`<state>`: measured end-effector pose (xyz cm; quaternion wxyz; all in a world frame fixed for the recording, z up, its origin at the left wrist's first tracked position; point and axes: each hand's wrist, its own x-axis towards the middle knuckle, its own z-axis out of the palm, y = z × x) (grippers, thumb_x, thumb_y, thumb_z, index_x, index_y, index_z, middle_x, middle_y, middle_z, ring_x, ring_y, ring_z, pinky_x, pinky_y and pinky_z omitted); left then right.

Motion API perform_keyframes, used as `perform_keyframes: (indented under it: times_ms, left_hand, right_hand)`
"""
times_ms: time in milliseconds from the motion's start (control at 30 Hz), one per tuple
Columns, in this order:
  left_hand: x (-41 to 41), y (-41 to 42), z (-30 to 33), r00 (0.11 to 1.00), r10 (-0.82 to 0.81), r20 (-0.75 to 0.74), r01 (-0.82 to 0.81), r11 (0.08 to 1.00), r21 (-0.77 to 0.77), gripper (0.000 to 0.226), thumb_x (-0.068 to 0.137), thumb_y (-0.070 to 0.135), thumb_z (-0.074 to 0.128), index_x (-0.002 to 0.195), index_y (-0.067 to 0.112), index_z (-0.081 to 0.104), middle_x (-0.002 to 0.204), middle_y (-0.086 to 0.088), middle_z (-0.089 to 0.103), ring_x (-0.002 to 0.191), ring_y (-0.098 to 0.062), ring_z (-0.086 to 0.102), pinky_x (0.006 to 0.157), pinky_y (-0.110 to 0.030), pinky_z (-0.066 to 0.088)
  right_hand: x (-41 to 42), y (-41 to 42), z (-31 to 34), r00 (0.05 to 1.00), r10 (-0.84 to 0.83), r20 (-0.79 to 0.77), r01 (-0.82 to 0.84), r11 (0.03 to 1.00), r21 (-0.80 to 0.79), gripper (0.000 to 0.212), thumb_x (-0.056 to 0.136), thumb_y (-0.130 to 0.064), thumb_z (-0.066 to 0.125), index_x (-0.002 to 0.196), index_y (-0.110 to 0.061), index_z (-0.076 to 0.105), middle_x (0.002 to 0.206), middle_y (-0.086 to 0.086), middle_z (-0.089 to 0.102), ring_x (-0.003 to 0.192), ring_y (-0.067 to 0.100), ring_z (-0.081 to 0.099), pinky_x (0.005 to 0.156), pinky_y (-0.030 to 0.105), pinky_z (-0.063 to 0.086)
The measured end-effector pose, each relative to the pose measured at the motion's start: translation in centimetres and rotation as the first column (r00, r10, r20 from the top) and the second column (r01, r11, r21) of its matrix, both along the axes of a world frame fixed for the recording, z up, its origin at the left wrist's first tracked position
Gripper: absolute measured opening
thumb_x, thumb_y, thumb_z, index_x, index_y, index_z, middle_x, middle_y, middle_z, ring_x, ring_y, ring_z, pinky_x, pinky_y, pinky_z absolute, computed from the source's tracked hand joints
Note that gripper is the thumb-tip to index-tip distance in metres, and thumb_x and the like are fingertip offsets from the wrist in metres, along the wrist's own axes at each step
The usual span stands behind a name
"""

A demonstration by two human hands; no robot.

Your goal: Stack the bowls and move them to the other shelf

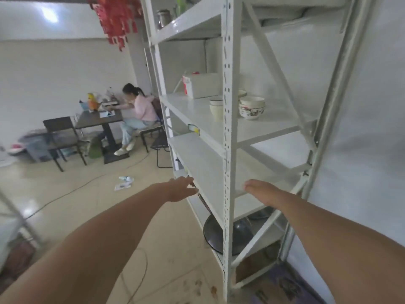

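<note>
On the middle shelf [197, 115] of a white metal rack stand two groups of bowls. A stack of patterned bowls [252, 108] sits right of the front post; a cream bowl stack [216, 108] sits just left of it, partly hidden by the post. Both hands hover well below the bowls, near the lower shelf [203, 167]. My left hand [182, 189] reaches toward that shelf's front edge, fingers apart, holding nothing. My right hand [260, 191] is right of the post with its fingers pointing away and nothing visible in it.
A white box [201, 84] stands behind the bowls. A dark wok [215, 233] lies on the bottom shelf. A metal pot [163, 17] sits on the top shelf. At the left, a person sits at a table [98, 119] with chairs. Cables and litter lie on the floor.
</note>
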<state>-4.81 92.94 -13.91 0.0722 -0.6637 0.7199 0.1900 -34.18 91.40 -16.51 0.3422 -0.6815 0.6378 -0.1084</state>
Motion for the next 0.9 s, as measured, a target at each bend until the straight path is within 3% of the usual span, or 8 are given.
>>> perform_keyframes:
  times_ms: [67,200,533,767,900]
  left_hand:
    - [4.3,0.3,0.0,0.994,0.089,0.056,-0.088,0.996,-0.013,0.066,0.096,0.061,0.03,0.153,0.031,0.015,0.161,-0.002,0.017,0.146,-0.032,0.019,0.117,-0.05,0.017]
    - [12.4,0.9,0.6,0.975,0.195,0.107,-0.193,0.981,-0.023,0.068,0.095,0.063,0.028,0.153,0.029,0.016,0.161,-0.004,0.015,0.147,-0.034,0.017,0.117,-0.052,0.016]
    - [25.6,-0.6,1.9,0.941,0.313,0.126,-0.308,0.95,-0.061,0.068,0.097,0.059,0.027,0.154,0.025,0.012,0.16,-0.007,0.015,0.146,-0.037,0.015,0.116,-0.052,0.017]
    - [29.8,-4.6,0.8,0.937,0.338,0.09,-0.335,0.941,-0.048,0.066,0.099,0.055,0.027,0.154,0.021,0.012,0.161,-0.009,0.012,0.146,-0.037,0.014,0.115,-0.049,0.017]
    - [31.7,-8.8,-0.3,0.927,0.367,0.084,-0.365,0.93,-0.03,0.067,0.098,0.056,0.027,0.154,0.023,0.012,0.161,-0.01,0.012,0.145,-0.039,0.016,0.115,-0.05,0.019]
  right_hand:
    - [3.7,-0.9,0.2,0.999,0.045,0.017,-0.045,0.999,0.011,0.041,0.105,-0.049,0.039,0.138,-0.031,0.054,0.151,0.003,0.049,0.134,0.027,0.048,0.107,0.041,0.039]
    - [10.7,-2.9,0.6,0.993,0.119,-0.005,-0.119,0.993,-0.005,0.046,0.106,-0.048,0.041,0.145,-0.026,0.05,0.154,0.006,0.046,0.141,0.03,0.042,0.112,0.042,0.035]
    - [23.6,-8.8,1.8,0.966,0.247,-0.076,-0.254,0.962,-0.099,0.03,0.103,-0.045,0.042,0.122,-0.03,0.059,0.134,0.002,0.06,0.118,0.024,0.055,0.099,0.038,0.043]
    - [29.1,-14.6,0.9,0.945,0.3,-0.13,-0.314,0.943,-0.106,0.043,0.104,-0.044,0.04,0.14,-0.026,0.055,0.148,0.002,0.054,0.133,0.025,0.05,0.105,0.038,0.037]
    - [31.9,-19.8,0.4,0.928,0.334,-0.166,-0.353,0.93,-0.099,0.045,0.103,-0.043,0.04,0.14,-0.023,0.055,0.148,0.005,0.054,0.133,0.027,0.05,0.102,0.038,0.038]
